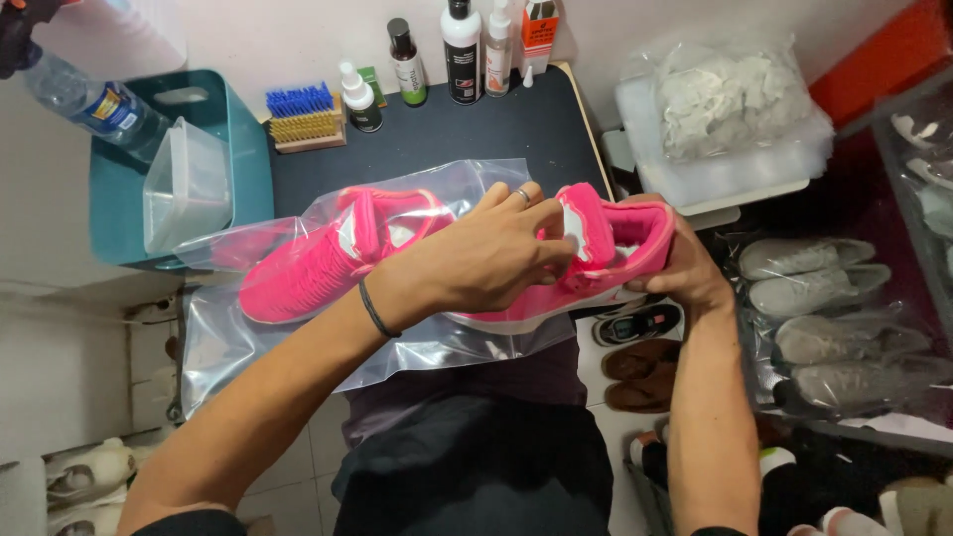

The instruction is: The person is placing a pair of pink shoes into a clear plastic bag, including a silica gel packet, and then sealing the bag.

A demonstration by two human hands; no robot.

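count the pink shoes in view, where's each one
2. One pink shoe lies inside the clear plastic bag on the dark table; the other pink shoe is held between left hand and right hand.

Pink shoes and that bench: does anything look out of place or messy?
The plastic bottle lies tipped over the teal bin. One pink shoe is in the clear bag; both hands hold the other shoe.
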